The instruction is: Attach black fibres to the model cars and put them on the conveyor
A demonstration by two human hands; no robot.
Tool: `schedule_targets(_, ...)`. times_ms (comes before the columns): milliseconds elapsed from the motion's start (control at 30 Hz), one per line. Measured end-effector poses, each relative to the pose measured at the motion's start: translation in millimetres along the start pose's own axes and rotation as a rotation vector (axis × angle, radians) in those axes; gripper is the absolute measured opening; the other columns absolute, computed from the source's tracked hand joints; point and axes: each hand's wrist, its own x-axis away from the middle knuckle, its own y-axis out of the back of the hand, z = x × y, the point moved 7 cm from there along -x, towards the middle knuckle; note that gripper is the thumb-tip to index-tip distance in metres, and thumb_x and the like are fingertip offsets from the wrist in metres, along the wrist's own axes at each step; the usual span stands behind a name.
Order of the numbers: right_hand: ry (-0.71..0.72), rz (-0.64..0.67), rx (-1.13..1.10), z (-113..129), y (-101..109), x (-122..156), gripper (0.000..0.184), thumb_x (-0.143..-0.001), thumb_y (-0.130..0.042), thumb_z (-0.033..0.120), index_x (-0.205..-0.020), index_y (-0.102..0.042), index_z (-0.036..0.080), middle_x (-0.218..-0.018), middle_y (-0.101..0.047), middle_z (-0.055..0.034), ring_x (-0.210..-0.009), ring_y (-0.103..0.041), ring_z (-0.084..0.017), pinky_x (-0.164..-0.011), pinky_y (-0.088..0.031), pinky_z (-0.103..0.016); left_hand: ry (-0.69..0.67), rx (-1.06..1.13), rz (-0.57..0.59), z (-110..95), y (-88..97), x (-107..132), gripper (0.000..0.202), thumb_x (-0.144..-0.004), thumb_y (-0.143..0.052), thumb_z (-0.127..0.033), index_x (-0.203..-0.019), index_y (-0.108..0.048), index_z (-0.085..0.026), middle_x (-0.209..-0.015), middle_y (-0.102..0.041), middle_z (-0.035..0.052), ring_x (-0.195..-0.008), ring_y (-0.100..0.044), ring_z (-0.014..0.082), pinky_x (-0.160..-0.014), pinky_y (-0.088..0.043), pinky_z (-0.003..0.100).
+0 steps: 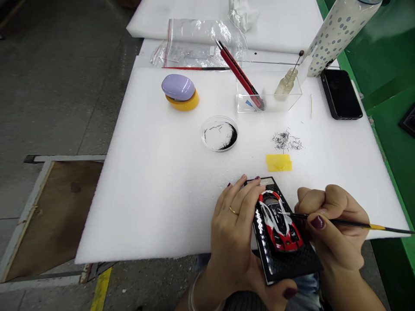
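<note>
My left hand (238,229) grips a black textured display base (270,270) along its left side, tilted at the table's front edge. On that base sits a red, white and black model car (290,244). Between the thumb and fingers of my right hand (337,224) is a thin paintbrush (352,222), its tip touching or just over the car's middle. Beyond my hands lie a yellow piece of tape (279,163), a loose pile of tiny black slivers (285,141) and a round clear dish (202,134) with more slivers in it.
Farther back, a clear box (241,106) holds a red utility knife (241,75) and a small glass bottle (285,84). A phone (342,95) and a dotted bottle (340,32) stand right. A purple oval case (178,87) rests on a yellow round thing (186,103) at left.
</note>
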Motion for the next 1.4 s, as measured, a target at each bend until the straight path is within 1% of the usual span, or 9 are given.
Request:
schedule_targets(300, 0.011, 0.000, 0.011, 0.9, 0.0, 0.1, 0.015, -0.091, -0.068, 0.010, -0.084, -0.058, 0.019, -0.066, -0.059, 0.0004, -0.057, -0.046, -0.012, -0.054, -0.033, -0.029, -0.012, 0.005, 0.002, -0.5, 0.3, 1.1, 0.043, -0.102, -0.048, -0.039, -0.141, -0.051, -0.019, -0.145, -0.063, 0.0073, -0.146, -0.047, 0.0247, -0.125, -0.030, 0.043)
schedule_targets(400, 0.005, -0.003, 0.013, 1.0, -0.4, 0.3, 0.016, -0.092, -0.068, 0.011, -0.084, -0.058, 0.019, -0.066, -0.059, 0.0001, -0.058, -0.046, -0.012, -0.054, -0.034, -0.029, -0.006, 0.005, 0.001, 0.4, 0.6, 0.9, 0.044, -0.102, -0.046, -0.041, -0.140, -0.052, -0.020, -0.144, -0.064, 0.0078, -0.146, -0.048, 0.0261, -0.124, -0.032, 0.046)
schedule_targets(600, 0.032, -0.045, 0.064, 2.3, -1.5, -0.6, 0.018, -0.089, -0.071, 0.014, -0.080, -0.057, 0.021, -0.062, -0.057, 0.0005, -0.054, -0.044, -0.012, -0.052, -0.032, -0.029, 0.003, -0.015, 0.001, 0.2, 1.0, -0.6, 0.041, -0.101, -0.045, -0.037, -0.138, -0.053, -0.021, -0.143, -0.065, 0.0092, -0.144, -0.051, 0.0295, -0.123, -0.036, 0.052)
schedule_targets(800, 0.052, -0.044, 0.063, 2.4, -1.3, -1.8, 0.016, -0.088, -0.072, 0.015, -0.082, -0.058, 0.020, -0.064, -0.059, -0.0001, -0.054, -0.045, -0.012, -0.052, -0.032, -0.029, -0.004, -0.011, 0.002, -0.3, 1.1, -0.5, 0.042, -0.101, -0.043, -0.036, -0.139, -0.052, -0.021, -0.143, -0.065, 0.0099, -0.144, -0.051, 0.0302, -0.123, -0.037, 0.054)
schedule_targets(967, 0.044, -0.019, 0.049, 1.5, -0.9, -0.6, 0.014, -0.090, -0.069, 0.013, -0.083, -0.059, 0.020, -0.065, -0.060, -0.0009, -0.055, -0.045, -0.012, -0.051, -0.033, -0.029, -0.012, -0.002, 0.000, 1.0, -0.1, -0.1, 0.041, -0.101, -0.046, -0.034, -0.139, -0.052, -0.020, -0.143, -0.065, 0.0089, -0.144, -0.050, 0.0272, -0.124, -0.034, 0.049)
schedule_targets(1067, 0.033, -0.046, 0.067, 1.1, 0.3, -0.4, 0.016, -0.089, -0.070, 0.013, -0.082, -0.058, 0.021, -0.063, -0.060, -0.0007, -0.054, -0.045, -0.012, -0.051, -0.032, -0.029, -0.014, 0.003, -0.004, 1.6, -0.3, -0.1, 0.041, -0.101, -0.048, -0.033, -0.140, -0.052, -0.020, -0.143, -0.064, 0.0084, -0.145, -0.049, 0.0258, -0.125, -0.033, 0.047)
schedule_targets(1267, 0.022, -0.062, 0.081, 1.1, 0.8, -0.5, 0.018, -0.088, -0.073, 0.016, -0.080, -0.058, 0.021, -0.062, -0.059, 0.0003, -0.053, -0.047, -0.012, -0.050, -0.031, -0.029, -0.011, -0.002, 0.001, 1.1, -0.1, -0.1, 0.042, -0.101, -0.048, -0.034, -0.140, -0.051, -0.020, -0.145, -0.064, 0.0083, -0.146, -0.048, 0.0266, -0.124, -0.033, 0.049)
schedule_targets(1400, 0.031, -0.046, 0.075, 1.2, -0.5, -0.5, 0.016, -0.088, -0.071, 0.014, -0.080, -0.058, 0.021, -0.063, -0.059, -0.0003, -0.054, -0.046, -0.012, -0.051, -0.032, -0.029, -0.006, -0.004, 0.002, 0.8, -0.6, -0.4, 0.041, -0.101, -0.047, -0.033, -0.140, -0.051, -0.021, -0.144, -0.064, 0.0087, -0.145, -0.048, 0.0270, -0.124, -0.034, 0.050)
